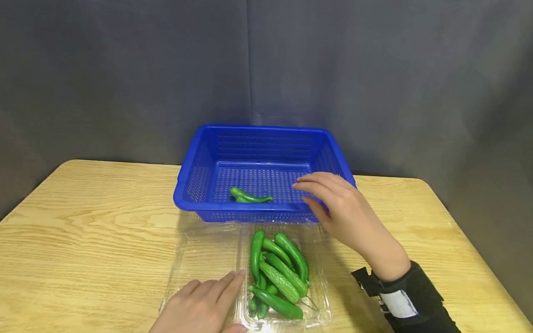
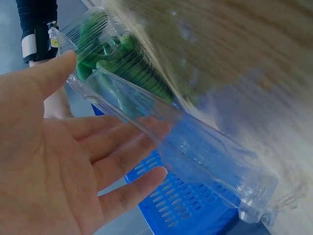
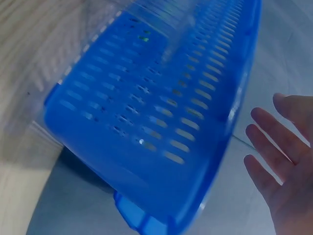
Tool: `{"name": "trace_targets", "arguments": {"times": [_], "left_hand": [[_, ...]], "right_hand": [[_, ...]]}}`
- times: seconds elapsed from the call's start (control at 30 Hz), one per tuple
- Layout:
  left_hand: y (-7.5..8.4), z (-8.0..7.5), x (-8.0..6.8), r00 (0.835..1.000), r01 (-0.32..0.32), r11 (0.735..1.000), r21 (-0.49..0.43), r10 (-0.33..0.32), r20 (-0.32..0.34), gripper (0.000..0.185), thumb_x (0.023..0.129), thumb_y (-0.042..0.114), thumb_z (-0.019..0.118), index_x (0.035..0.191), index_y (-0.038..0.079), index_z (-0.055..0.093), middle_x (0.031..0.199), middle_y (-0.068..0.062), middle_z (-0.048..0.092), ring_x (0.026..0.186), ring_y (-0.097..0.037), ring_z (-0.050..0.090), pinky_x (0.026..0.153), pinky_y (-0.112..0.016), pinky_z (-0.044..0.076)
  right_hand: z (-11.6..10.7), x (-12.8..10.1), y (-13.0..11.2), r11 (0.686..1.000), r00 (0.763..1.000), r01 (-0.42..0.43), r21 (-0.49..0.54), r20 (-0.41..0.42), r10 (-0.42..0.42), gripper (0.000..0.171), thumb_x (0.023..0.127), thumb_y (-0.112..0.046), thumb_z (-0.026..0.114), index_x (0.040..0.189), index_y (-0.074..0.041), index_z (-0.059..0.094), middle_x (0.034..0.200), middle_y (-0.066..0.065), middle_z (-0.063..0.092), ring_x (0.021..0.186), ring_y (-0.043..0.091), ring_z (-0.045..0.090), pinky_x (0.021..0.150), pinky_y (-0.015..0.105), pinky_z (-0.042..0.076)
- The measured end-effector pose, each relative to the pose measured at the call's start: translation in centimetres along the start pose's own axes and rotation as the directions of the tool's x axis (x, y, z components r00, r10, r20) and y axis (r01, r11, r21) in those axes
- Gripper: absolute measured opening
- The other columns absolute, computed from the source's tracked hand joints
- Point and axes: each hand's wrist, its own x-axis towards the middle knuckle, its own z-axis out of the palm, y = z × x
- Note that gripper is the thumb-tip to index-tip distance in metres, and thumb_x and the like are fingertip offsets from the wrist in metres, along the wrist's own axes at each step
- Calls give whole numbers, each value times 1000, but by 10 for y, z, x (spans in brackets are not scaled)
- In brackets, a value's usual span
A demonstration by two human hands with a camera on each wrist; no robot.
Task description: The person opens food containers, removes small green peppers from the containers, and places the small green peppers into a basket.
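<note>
Left hand [image 1: 200,305] lies flat, fingers straight, pressing the open lid half of the clear plastic clamshell box [image 1: 200,259] down on the pale wooden worktop [image 1: 83,231]. Right hand [image 1: 337,208] hangs over the near right corner of the blue perforated plastic basket [image 1: 258,134], fingers spread and loose, holding nothing; the right wrist view shows the same open fingers [image 3: 281,166] beside the basket wall.

One green chilli pepper [image 1: 249,196] lies on the basket floor, to the left of the right hand. A heap of green peppers and small ridged cucumbers [image 1: 276,273] fills the clamshell tray just right of the left hand and below the right hand.

Judgement: the step in hand looks like moving vegetables one at a time from tray to basket. To do it well, keep the left palm flat so the light box does not slide or tip; come down on the topmost piece, pinch it mid-length, lift clear of the tray rim, and release low over the basket floor.
</note>
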Motion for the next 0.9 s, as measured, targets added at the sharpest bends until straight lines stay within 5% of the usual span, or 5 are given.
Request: {"name": "trace_targets", "arguments": {"times": [0.2,0.47,0.9], "left_hand": [[-1,-3,0,1000,-8,1000,15,8,-20,75,98,66,33,132,5,61,121,-3,68,94,-17,68,75,-34,54],[-1,-5,-1,997,-12,1000,12,11,76,72,95,64,44,137,7,57,123,-2,67,97,-18,67,76,-37,54],[-2,-7,0,993,-12,1000,17,10,122,71,97,64,40,140,10,56,122,-1,68,98,-17,67,77,-37,55]], "right_hand": [[-14,7,-8,999,998,32,-29,-52,-34,40,77,11,75,115,-3,69,114,11,68,110,30,62,99,41,46],[-19,10,-24,997,995,76,-27,-59,-78,40,76,11,76,113,-2,70,113,10,69,106,28,65,95,41,49],[-31,12,-64,997,991,7,79,133,-17,38,78,-1,80,113,-11,71,110,-3,70,104,17,65,91,35,52]]}}
